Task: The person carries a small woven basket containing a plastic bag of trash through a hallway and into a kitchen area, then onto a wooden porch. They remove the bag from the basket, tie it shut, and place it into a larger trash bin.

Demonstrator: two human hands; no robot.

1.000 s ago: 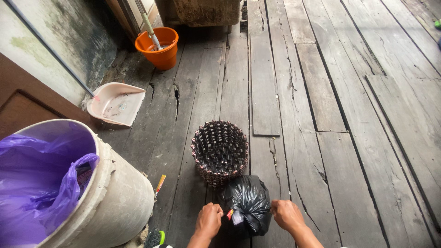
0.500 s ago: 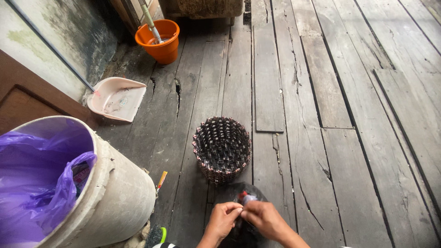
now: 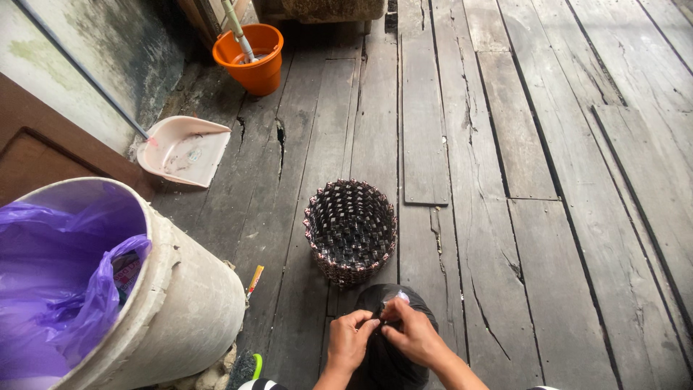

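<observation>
My left hand (image 3: pixel 349 341) and right hand (image 3: pixel 413 336), apart a second ago, now pinch together the gathered neck of the black rubbish bag (image 3: pixel 388 361) just before the woven basket (image 3: pixel 351 231), closing it.

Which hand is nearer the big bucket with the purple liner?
Left. The left hand is on the black bag, on the side facing the big bucket. The right hand pinches the bag's top just beyond it, farther from the bucket.
</observation>
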